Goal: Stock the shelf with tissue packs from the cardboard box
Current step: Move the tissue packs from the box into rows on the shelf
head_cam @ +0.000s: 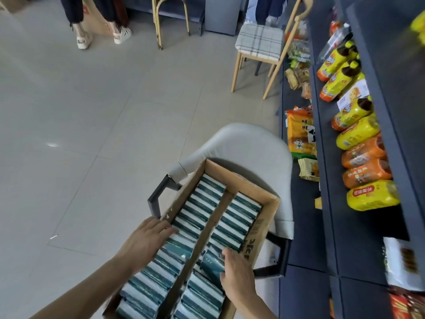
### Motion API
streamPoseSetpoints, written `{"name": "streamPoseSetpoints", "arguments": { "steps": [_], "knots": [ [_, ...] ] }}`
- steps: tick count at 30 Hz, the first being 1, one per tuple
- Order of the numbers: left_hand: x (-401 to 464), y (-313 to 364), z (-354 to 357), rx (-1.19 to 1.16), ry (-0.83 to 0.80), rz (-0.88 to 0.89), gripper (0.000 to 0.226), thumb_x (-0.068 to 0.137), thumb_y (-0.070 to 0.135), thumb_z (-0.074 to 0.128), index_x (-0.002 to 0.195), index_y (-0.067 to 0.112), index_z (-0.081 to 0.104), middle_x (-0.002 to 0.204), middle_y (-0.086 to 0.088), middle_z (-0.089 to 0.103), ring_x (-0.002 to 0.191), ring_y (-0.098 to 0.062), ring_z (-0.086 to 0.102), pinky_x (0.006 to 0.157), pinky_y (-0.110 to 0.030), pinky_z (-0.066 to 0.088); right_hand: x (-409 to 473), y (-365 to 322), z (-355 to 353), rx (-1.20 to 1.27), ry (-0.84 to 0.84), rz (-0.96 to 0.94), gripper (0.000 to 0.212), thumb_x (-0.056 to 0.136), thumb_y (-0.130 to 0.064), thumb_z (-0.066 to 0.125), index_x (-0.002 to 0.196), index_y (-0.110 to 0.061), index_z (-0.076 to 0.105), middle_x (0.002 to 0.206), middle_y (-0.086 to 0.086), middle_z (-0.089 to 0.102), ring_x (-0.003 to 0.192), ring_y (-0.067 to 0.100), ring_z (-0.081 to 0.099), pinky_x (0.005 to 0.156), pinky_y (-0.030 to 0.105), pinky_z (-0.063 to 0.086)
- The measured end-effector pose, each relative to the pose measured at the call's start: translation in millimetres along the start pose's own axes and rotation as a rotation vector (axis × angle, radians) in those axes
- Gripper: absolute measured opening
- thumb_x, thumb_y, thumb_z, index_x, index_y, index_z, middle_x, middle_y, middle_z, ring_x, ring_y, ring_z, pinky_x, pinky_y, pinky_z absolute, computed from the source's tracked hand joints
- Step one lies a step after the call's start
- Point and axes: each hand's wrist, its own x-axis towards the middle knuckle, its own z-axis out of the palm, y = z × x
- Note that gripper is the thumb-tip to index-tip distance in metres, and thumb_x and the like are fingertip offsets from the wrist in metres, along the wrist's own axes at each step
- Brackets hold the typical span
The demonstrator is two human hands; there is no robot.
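1. 2 rows of teal-and-white tissue packs [202, 212] are seen standing on edge inside an open cardboard box [264, 229], with a cardboard divider [204, 233] running between the rows.
2. The box is rested on the seat of a pale upholstered armchair [248, 143] with dark armrests, just beside a dark blue shelf [322, 157].
3. The left hand [147, 238] is laid flat over the left row, fingers nearly straight and spread; nothing is gripped by it, and the fingertips touch the tops of the packs near the box's left wall.
4. The right hand [234, 268] is reached into the right row, fingers curled down onto 1 tilted tissue pack [211, 265]; whether it is fully gripped cannot be told.
5. Yellow and orange bottles [358, 143] are laid along the shelf, and snack bags [301, 132] are seen on a lower level.
6. A wooden chair [259, 42] with a checked cushion is stood further back on the tiled floor [92, 111].
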Motion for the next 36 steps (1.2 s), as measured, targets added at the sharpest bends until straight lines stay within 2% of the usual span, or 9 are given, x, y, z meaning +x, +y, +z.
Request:
{"name": "streamPoseSetpoints", "arguments": {
  "steps": [4,7,10,15,20,25,29,33,36],
  "knots": [
    [-2,8,-48,-0.020,-0.018,0.041,0.056,0.078,0.019,0.083,0.125,0.037,0.060,0.122,0.014,0.066,0.105,-0.009,0.065,0.091,-0.028,0.054,-35,-20,-30,0.087,0.064,-0.027,0.039,0.094,-0.015,0.062,0.125,-0.024,0.042,0.122,-0.005,0.047,0.108,0.012,0.053,0.078,0.018,0.036],
    [-1,18,-86,-0.074,-0.017,0.091,0.036,0.099,0.031,0.050,0.135,0.035,0.054,0.132,0.011,0.059,0.116,-0.012,0.057,0.097,-0.029,0.051,-61,-34,-54,0.134,0.150,-0.048,0.038,0.095,-0.016,0.061,0.128,-0.025,0.043,0.124,-0.006,0.046,0.111,0.012,0.053,0.081,0.018,0.041],
    [-1,32,-123,-0.106,-0.007,0.128,0.048,0.099,0.048,0.026,0.138,0.034,0.051,0.134,0.012,0.054,0.116,-0.011,0.052,0.099,-0.029,0.049,-85,-47,-78,0.166,0.239,-0.075,0.039,0.095,-0.016,0.062,0.128,-0.024,0.044,0.123,-0.009,0.046,0.110,0.008,0.052,0.078,0.012,0.038],
    [-2,57,-184,-0.100,0.084,0.233,0.051,0.094,0.048,0.028,0.135,0.033,0.054,0.133,0.011,0.056,0.116,-0.010,0.053,0.096,-0.021,0.042,-126,-58,-126,0.175,0.356,-0.132,0.040,0.090,-0.014,0.066,0.124,-0.027,0.049,0.118,-0.012,0.048,0.104,0.006,0.054,0.079,0.013,0.040],
    [-9,79,-237,-0.092,0.130,0.288,0.045,0.093,0.050,0.038,0.134,0.036,0.053,0.129,0.014,0.056,0.111,-0.007,0.052,0.090,-0.014,0.039,-164,-57,-178,0.181,0.439,-0.153,0.043,0.089,-0.016,0.067,0.127,-0.028,0.051,0.124,-0.013,0.048,0.113,0.004,0.050,0.086,0.009,0.031],
    [-12,96,-273,-0.072,0.158,0.353,0.045,0.094,0.024,0.059,0.137,0.036,0.050,0.128,0.017,0.052,0.109,-0.009,0.053,0.089,-0.020,0.046,-196,-56,-232,0.214,0.502,-0.168,0.046,0.088,-0.021,0.068,0.128,-0.034,0.049,0.126,-0.016,0.044,0.116,0.005,0.049,0.091,0.023,0.044],
    [-17,117,-308,-0.087,0.204,0.367,0.046,0.096,0.026,0.058,0.135,0.045,0.044,0.125,0.025,0.048,0.108,0.000,0.049,0.087,-0.017,0.045,-226,-53,-278,0.260,0.547,-0.211,0.043,0.088,-0.017,0.070,0.123,-0.034,0.052,0.119,-0.016,0.041,0.109,0.003,0.051,0.093,0.024,0.044],
    [-17,142,-339,-0.120,0.274,0.397,0.033,0.101,0.041,0.041,0.133,0.050,0.044,0.124,0.033,0.044,0.108,0.005,0.047,0.087,-0.009,0.039,-256,-47,-321,0.268,0.632,-0.257,0.041,0.086,-0.011,0.070,0.115,-0.035,0.053,0.118,-0.016,0.037,0.108,0.002,0.049,0.097,0.023,0.043],
    [-12,159,-358,-0.096,0.288,0.437,0.035,0.100,0.040,0.042,0.134,0.050,0.044,0.125,0.034,0.043,0.108,0.005,0.047,0.088,-0.010,0.039,-282,-40,-348,0.242,0.684,-0.273,0.040,0.088,-0.008,0.068,0.122,-0.027,0.057,0.122,-0.014,0.035,0.110,-0.001,0.046,0.100,0.011,0.035]
  ]
}}
